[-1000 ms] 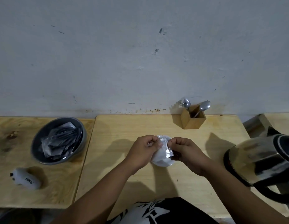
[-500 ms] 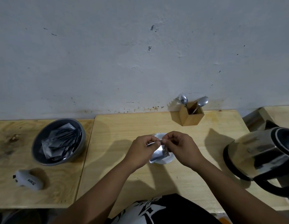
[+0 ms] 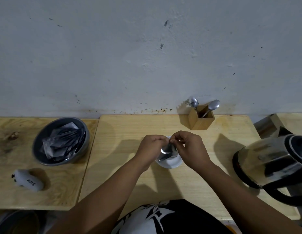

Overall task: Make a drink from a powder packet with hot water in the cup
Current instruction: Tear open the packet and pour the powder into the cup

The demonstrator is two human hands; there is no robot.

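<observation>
A silver powder packet [image 3: 167, 152] hangs over a white cup [image 3: 170, 163] in the middle of the wooden table [image 3: 126, 132]. My left hand [image 3: 149, 149] and my right hand [image 3: 191, 148] both pinch the packet's top edge, fingertips touching just above the cup. The hands hide most of the cup; only its near rim shows. A steel kettle [image 3: 275, 159] with a black handle stands at the right edge of the table.
A grey bowl [image 3: 45, 159] with several silver packets sits on the left table. In front of it lies a small white device [image 3: 28, 180]. A wooden holder [image 3: 201, 119] with spoons and a fork stands by the wall.
The packet went from spread out over the cup to hanging upright, and both hands closed together on its top edge.
</observation>
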